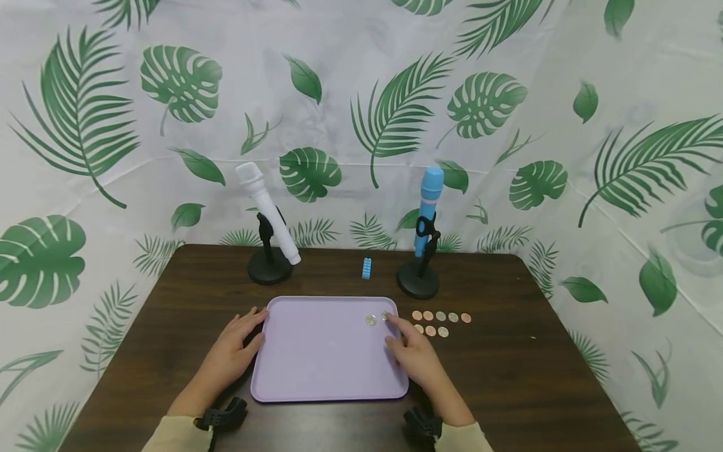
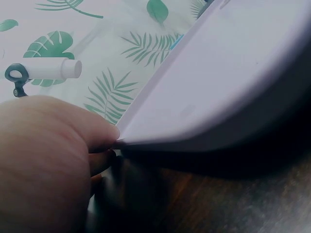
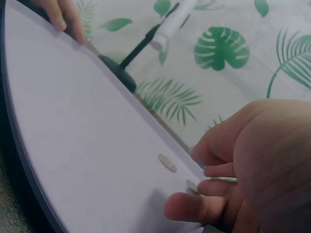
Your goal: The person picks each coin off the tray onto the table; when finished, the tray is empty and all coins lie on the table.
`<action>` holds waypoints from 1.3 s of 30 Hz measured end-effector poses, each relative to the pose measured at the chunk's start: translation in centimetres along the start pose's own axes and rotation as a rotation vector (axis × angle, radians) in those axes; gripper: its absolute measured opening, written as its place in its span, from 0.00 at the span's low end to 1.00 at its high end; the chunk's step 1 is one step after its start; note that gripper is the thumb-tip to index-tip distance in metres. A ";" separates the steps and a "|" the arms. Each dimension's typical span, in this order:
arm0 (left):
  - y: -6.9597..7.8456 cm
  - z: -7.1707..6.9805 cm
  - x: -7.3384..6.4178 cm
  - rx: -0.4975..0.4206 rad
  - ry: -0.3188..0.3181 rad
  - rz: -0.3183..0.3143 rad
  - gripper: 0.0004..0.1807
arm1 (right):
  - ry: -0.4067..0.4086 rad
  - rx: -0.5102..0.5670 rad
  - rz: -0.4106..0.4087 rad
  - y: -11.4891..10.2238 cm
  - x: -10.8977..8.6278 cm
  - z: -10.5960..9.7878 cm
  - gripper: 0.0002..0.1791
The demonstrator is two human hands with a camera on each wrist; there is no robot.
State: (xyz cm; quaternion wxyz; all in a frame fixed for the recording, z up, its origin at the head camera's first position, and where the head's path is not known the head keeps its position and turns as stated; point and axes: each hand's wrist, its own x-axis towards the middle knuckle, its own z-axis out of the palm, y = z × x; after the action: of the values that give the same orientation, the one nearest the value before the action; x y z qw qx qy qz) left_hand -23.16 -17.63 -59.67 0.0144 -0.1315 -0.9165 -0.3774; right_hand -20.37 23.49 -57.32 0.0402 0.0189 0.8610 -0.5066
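A light purple tray (image 1: 327,358) lies on the dark wooden table. My left hand (image 1: 231,348) rests against its left rim, fingers extended; in the left wrist view this hand (image 2: 48,160) touches the tray's edge (image 2: 160,141). Over the upper right corner is my right hand (image 1: 418,355), index finger stretched to a coin (image 1: 385,316) on the tray. The right wrist view shows a fingertip of that hand (image 3: 262,165) at this coin (image 3: 192,186), partly hidden, with the thumb apart. Another silvery coin (image 1: 370,320) lies flat just left of it.
Several copper and silver coins (image 1: 440,316) lie in two rows right of the tray. Behind it stand a white microphone (image 1: 268,210) and a blue microphone (image 1: 428,201) on black stands, a small blue toy brick (image 1: 366,268) between them. A leaf-patterned cloth (image 1: 339,125) hangs behind.
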 end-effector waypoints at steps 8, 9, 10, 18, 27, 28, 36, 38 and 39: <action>0.2 -0.1 0.0 -0.008 -0.001 0.001 0.28 | -0.001 -0.082 -0.056 -0.5 -0.3 0.1 0.27; 0.2 -0.1 -0.1 -0.007 -0.003 0.000 0.28 | 0.004 -0.097 -0.070 -0.5 -0.3 0.1 0.25; 0.1 0.0 -0.1 -0.007 -0.005 -0.004 0.29 | 0.012 -0.116 -0.086 -0.5 -0.3 0.2 0.24; 0.1 0.0 -0.2 0.006 0.016 0.016 0.28 | 0.060 -0.076 -0.127 -0.4 0.0 0.4 0.17; 0.1 0.1 -0.1 0.002 0.013 0.014 0.28 | 0.054 -0.227 -0.192 -0.3 -0.1 0.7 0.10; 0.1 0.1 -0.1 0.001 0.010 0.013 0.28 | 0.051 -0.240 -0.189 -0.3 -0.2 0.7 0.09; 0.3 -0.1 -0.1 -0.006 0.010 0.011 0.28 | 0.045 -0.303 -0.205 -0.5 -0.1 0.9 0.09; 0.4 -0.1 -0.1 -0.004 0.012 0.013 0.28 | 0.046 -0.342 -0.219 -0.5 -0.1 0.9 0.09; 0.4 -0.1 -0.1 -0.004 0.012 0.015 0.28 | 0.045 -0.361 -0.216 -0.4 -0.2 1.0 0.09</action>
State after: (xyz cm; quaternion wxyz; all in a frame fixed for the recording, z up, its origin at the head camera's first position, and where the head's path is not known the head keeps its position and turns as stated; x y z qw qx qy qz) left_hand -22.96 -17.48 -59.32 0.0226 -0.1359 -0.9147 -0.3800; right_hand -20.20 22.43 -57.42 -0.0306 -0.0697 0.9356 -0.3447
